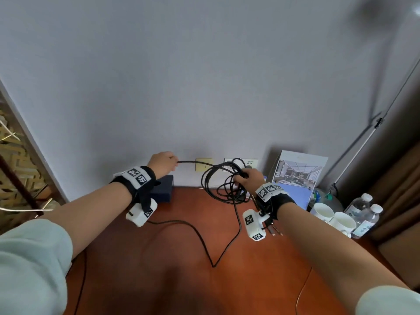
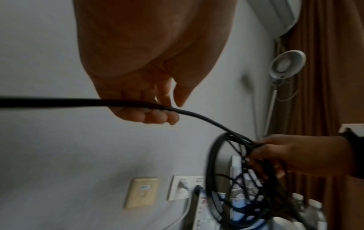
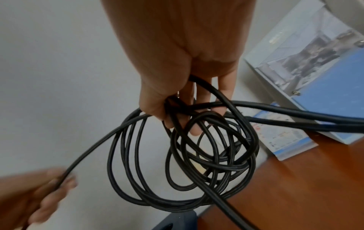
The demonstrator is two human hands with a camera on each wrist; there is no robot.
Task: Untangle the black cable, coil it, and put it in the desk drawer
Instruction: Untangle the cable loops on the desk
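Both my hands are on the black cable. My right hand has its fingers curled round a bunch of hanging loops, held up above the far part of the desk; my left hand has its fingers closed over a single strand. That strand runs nearly level from the left hand across to the bundle in the right, so its long axis lies side to side in front of the wall, and the left hand is the one feeding it. From the bundle a slack length drops to the reddish-brown desktop and wanders toward me in a bend. I judge the next loop must be carried rightward into the right hand. No drawer shows in any view. By the wall sit a dark blue box, a picture folder, white cups and water bottles.
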